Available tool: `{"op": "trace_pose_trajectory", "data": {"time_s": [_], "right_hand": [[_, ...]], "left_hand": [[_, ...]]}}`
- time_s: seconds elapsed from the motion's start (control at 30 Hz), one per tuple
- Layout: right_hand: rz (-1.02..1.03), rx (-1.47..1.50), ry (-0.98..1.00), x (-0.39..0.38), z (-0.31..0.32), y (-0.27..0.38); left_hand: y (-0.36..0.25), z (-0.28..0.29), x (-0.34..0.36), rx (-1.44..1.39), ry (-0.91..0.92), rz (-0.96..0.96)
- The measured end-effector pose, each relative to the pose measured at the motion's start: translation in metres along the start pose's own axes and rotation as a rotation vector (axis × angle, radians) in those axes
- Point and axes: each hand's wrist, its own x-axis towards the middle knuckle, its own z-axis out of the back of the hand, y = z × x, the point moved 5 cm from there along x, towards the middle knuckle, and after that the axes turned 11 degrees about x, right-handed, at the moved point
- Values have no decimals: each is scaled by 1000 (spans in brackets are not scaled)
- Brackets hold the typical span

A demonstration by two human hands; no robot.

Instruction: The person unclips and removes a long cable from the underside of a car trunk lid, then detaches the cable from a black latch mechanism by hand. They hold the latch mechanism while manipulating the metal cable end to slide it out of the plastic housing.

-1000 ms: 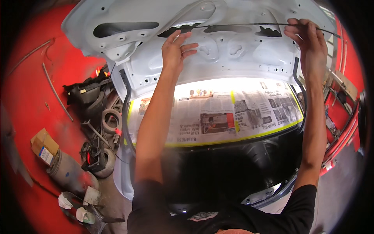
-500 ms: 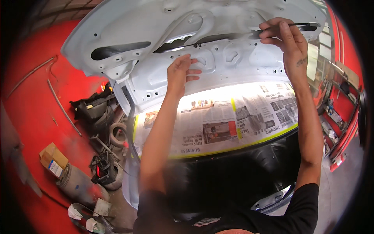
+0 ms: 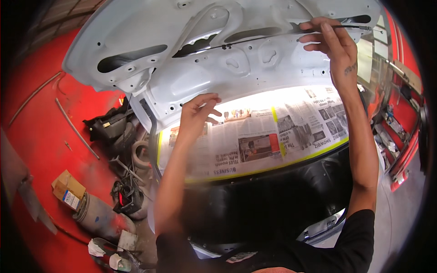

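Observation:
The raised pale grey metal lid of a vehicle has slots, holes and recesses across its inner side. A thin black cable with a small dark clip runs across the lid's upper openings. My right hand grips the cable toward its right end, fingers curled around it. My left hand is open and lower, in front of the lid's bottom edge, holding nothing. Below the lid, newspaper edged with yellow tape covers a curved surface, with a glossy black panel beneath.
Red walls stand at both sides. At left are dark plastic parts, a tire-like ring, a cardboard box on a grey drum, and cloths. Assorted parts crowd the right.
My left hand has come down from the cable to the lid's lower edge. My right hand has shifted left, still on the cable. The whole view has shifted slightly.

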Motion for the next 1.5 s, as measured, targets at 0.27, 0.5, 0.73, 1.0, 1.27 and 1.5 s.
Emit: {"op": "trace_pose_trajectory", "data": {"time_s": [0.27,0.5,0.73,1.0,1.27,1.5], "right_hand": [[-31,-55,25,-5,17,-5],[37,-159,39,-13,11,-19],[64,-119,28,-10,-10,-27],[174,-199,55,1,-52,-13],[462,-585,313,22,-97,3],[531,-638,416,51,-150,21]], "left_hand": [[54,88,-67,283,-302,4],[109,183,-143,1113,-670,-15],[180,205,-220,1450,-602,273],[206,156,-235,871,-561,182],[254,160,-249,786,-786,218],[243,146,-249,799,-913,191]]}}
